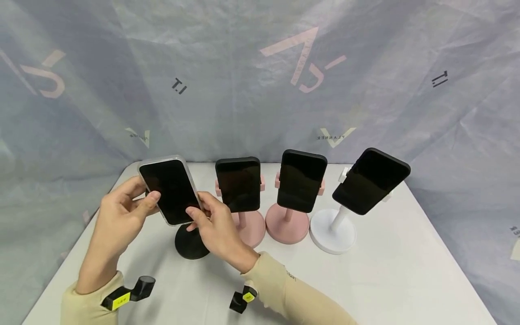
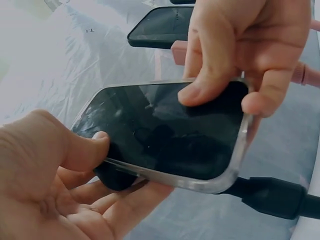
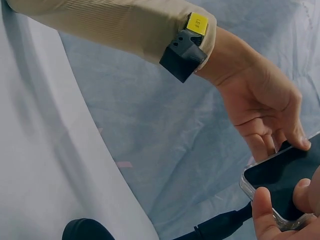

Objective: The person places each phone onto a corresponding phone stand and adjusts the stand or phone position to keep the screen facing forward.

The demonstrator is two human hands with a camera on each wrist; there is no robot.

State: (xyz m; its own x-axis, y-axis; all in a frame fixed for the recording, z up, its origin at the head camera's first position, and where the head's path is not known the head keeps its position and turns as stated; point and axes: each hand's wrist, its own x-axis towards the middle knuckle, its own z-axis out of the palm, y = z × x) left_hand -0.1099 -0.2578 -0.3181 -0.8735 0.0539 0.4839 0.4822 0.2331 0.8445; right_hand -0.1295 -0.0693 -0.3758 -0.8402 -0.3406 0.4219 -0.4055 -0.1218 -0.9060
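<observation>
A smartphone in a clear case (image 1: 170, 189) is tilted with its dark screen toward me, over a black phone stand (image 1: 189, 246). My left hand (image 1: 121, 220) grips the phone's left edge, thumb on the screen side. In the left wrist view, part of the stand's black clamp (image 2: 116, 179) shows between that hand's fingers and the phone. At the lower right edge, my right hand (image 1: 221, 230) pinches the phone, thumb over the screen and fingers behind. Much of the clamp is hidden behind the phone.
To the right, two pink stands (image 1: 287, 228) hold dark phones (image 1: 302, 180). A white stand (image 1: 331, 234) beside them holds another phone (image 1: 370, 180) at a slant. All stand on a white table (image 1: 390, 280) before a grey patterned cloth (image 1: 227, 81).
</observation>
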